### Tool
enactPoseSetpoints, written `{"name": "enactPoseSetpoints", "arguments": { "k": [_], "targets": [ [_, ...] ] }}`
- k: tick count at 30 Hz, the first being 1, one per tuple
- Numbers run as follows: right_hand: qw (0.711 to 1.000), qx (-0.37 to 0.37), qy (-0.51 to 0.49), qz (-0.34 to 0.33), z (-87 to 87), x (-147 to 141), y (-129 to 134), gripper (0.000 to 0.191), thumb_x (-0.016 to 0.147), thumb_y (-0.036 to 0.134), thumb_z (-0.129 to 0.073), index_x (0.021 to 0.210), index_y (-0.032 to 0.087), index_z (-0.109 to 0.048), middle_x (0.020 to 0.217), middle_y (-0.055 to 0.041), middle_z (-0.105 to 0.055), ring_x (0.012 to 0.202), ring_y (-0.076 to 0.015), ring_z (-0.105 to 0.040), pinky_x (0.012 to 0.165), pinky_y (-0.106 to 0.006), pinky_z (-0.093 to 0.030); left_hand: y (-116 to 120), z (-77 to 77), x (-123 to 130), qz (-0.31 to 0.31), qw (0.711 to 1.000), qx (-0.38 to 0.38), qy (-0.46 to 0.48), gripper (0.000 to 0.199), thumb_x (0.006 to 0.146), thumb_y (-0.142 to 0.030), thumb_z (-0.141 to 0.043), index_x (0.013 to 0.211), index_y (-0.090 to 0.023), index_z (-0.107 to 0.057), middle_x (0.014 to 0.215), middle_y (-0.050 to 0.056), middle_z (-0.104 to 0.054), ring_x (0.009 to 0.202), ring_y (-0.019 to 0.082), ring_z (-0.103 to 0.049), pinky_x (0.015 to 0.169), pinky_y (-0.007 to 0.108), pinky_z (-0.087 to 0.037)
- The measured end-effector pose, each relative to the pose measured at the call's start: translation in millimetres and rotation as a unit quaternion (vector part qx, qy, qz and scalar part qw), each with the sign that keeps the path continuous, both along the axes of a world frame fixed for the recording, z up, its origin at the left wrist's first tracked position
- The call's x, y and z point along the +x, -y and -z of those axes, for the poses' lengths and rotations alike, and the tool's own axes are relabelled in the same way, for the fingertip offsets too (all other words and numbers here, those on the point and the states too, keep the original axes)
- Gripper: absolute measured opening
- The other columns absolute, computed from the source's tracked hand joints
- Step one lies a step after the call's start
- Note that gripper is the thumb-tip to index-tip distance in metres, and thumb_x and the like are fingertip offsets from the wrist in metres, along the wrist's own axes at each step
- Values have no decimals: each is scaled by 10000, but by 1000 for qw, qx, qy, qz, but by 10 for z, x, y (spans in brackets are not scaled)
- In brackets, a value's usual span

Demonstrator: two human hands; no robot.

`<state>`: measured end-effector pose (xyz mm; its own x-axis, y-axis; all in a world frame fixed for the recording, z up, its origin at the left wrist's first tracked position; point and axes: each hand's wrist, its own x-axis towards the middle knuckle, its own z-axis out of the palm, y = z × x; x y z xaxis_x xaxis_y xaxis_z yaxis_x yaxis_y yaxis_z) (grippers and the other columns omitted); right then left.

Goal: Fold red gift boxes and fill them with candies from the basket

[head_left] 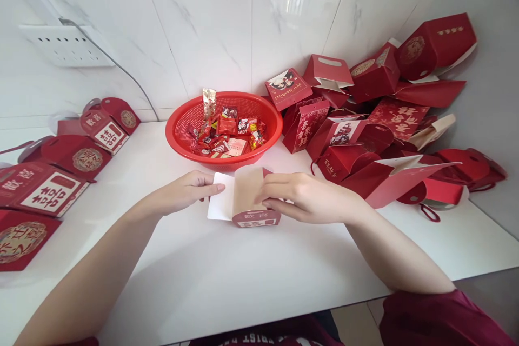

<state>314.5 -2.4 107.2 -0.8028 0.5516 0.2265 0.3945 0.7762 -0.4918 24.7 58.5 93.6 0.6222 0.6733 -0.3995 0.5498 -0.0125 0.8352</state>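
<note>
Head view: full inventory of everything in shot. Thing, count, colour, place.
Open box: 1, red with pale inside, between the hands
Basket: 1, red, back centre
Wrapped sweets: many, overlapping, mostly red, some gold, pink or yellow, in basket
Left boxes: at least 4, red, some with white panels, left side
Right boxes: pile, too overlapped to count, red, back right
Socket panel: 1, white, wall at left
Cable: 1, grey, from socket panel downward
Wall: tiled, white with grey veins, behind
Counter: 1, white, beneath
Floor: beige, bottom edge
Clothing: maroon, bottom
Left hand: 1, bare, on box's white flap
Right hand: 1, bare, at box's right side
</note>
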Motion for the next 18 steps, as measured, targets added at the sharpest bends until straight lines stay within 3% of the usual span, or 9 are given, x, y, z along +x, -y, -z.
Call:
{"name": "enactPoseSetpoints", "arguments": {
  "k": [3, 8, 11, 13, 15, 18],
  "targets": [
    [998, 10, 5, 55, -60, 88, 1, 224, 980, 146, -451, 1077, 174, -651, 1055, -81, -686, 866, -172, -638, 753, -286, -483, -102, -6, -114, 31, 999, -23, -22, 416, 844, -568, -611, 889, -182, -760, 880, 73, -732, 797, 208, -625, 722, 294, -494],
    [983, -18, 121, 140, -68, 153, -12, 305, 964, 139, -432, 1133, 235, -667, 1072, -43, -724, 886, -209, -678, 709, -301, -472, -238, 33, -220, 66, 994, -37, -75, 411, 854, -562, -612, 811, -185, -768, 858, 59, -730, 781, 175, -602, 757, 267, -468],
    [976, -40, 165, 137, 1, 113, -50, 372, 941, 107, -427, 1182, 250, -671, 1137, -57, -715, 957, -238, -683, 727, -315, -472, -239, 53, -176, 109, 989, -37, -96, 429, 880, -555, -568, 791, -183, -762, 831, 56, -720, 793, 178, -606, 761, 268, -464],
    [975, -49, 180, 122, 55, 84, -82, 366, 914, 84, -444, 1143, 234, -688, 1134, -72, -710, 978, -247, -675, 749, -323, -469, -203, 59, -123, 124, 986, -4, -113, 440, 883, -548, -559, 719, -174, -725, 731, 36, -675, 710, 157, -580, 686, 252, -445],
    [974, -51, 186, 117, 99, 66, -117, 334, 898, 76, -461, 1091, 218, -694, 1110, -76, -710, 961, -245, -673, 751, -323, -462, -143, 61, -71, 99, 984, 70, -131, 429, 854, -541, -597, 647, -168, -639, 632, 2, -583, 594, 123, -499, 561, 230, -375],
    [975, -43, 183, 118, 131, 51, -168, 279, 898, 87, -474, 1013, 207, -698, 1051, -69, -721, 909, -230, -671, 719, -304, -441, -32, 48, -7, 48, 974, 189, -116, 310, 810, -472, -669, 750, -183, -574, 677, -23, -563, 580, 111, -471, 517, 216, -352]
  ]
}}
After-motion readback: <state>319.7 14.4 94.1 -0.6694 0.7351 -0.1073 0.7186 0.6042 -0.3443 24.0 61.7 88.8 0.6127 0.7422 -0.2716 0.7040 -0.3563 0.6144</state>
